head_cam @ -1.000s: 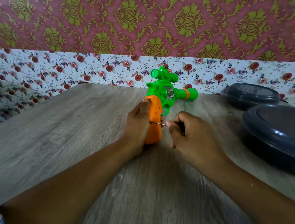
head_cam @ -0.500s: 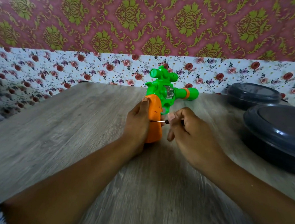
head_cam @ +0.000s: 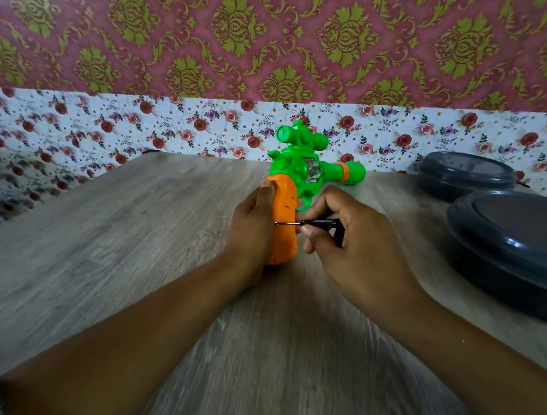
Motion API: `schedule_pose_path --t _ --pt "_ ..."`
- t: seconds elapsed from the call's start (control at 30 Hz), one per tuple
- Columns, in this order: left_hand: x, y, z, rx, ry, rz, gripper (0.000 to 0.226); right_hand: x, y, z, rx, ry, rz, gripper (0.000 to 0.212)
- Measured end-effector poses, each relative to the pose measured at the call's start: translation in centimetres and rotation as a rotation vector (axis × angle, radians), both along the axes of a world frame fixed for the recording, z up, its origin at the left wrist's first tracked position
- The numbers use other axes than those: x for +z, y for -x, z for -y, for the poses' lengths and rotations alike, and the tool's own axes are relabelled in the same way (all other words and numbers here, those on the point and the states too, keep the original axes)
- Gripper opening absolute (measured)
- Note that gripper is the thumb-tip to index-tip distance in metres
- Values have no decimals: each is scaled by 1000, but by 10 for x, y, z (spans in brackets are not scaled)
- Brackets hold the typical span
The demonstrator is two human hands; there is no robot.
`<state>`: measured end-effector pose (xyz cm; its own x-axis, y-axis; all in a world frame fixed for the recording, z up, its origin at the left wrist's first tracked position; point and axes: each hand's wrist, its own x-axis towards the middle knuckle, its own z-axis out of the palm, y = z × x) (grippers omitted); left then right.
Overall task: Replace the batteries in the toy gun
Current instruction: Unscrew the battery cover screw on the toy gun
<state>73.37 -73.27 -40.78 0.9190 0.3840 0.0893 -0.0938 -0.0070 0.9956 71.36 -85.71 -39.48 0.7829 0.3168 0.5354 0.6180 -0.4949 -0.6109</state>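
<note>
Left hand [head_cam: 253, 220], forearm stretched forward over wooden table [head_cam: 95, 258], wrapped around orange grip of toy gun [head_cam: 295, 189], thumb up along its back edge. Green barrel pointing right beyond both hands. Right hand [head_cam: 350, 237], fingers curled, pinching small black screwdriver [head_cam: 310, 223], tip against grip. No readable writing. Farther right, two dark lidded containers [head_cam: 514, 241].

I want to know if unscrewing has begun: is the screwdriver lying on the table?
No, the right hand grips the screwdriver, its tip against the toy gun's orange grip.
</note>
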Motion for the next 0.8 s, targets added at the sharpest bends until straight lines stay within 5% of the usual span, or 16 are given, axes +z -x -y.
schedule_pose_path --t 0.17,0.4,0.8 --pt "-1 0 -1 -17 51 7 34 -2 3 -4 20 71 -11 6" --pt "-1 0 0 -11 32 6 43 -1 0 -1 -91 200 17 37" --pt "-4 -4 -2 -1 -39 19 44 1 0 1 -24 71 51 14"
